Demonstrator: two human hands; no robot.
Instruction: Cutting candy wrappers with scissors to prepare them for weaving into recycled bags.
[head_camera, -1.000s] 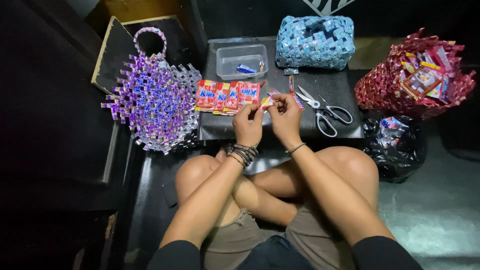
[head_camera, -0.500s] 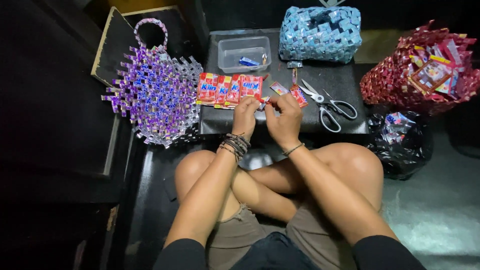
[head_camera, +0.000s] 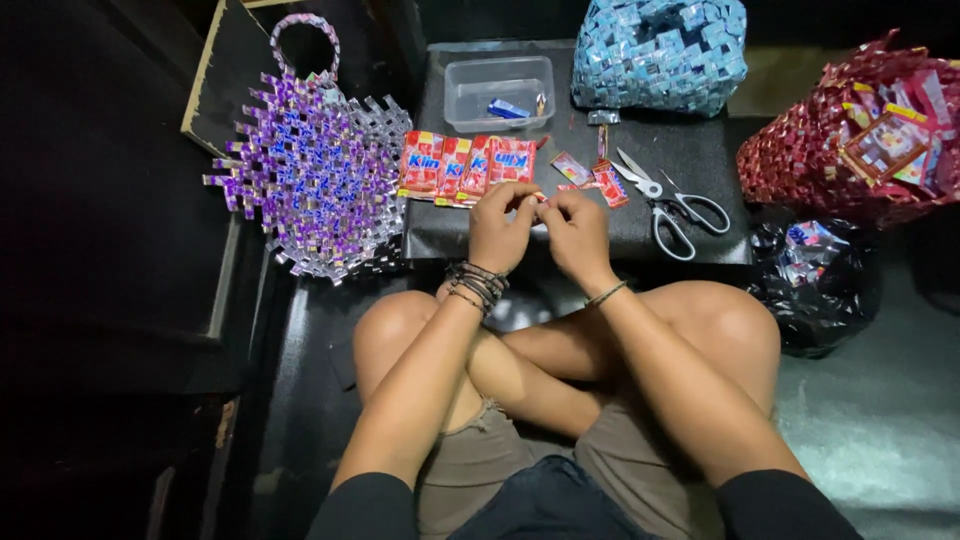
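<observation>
Head view, my left hand and right hand together at centre, both grips pinched on a small wrapper strip, red sachets at eleven o'clock on the dark bench, scissors at two o'clock, purple woven piece at nine.

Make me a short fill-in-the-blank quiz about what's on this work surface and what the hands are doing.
1. The scissors lie with their blades ____.
2. The woven piece beside the red wrappers is ____ in colour.
3. The left hand and right hand pinch a small strip ____ them.

Missing words: open; purple; between
</observation>
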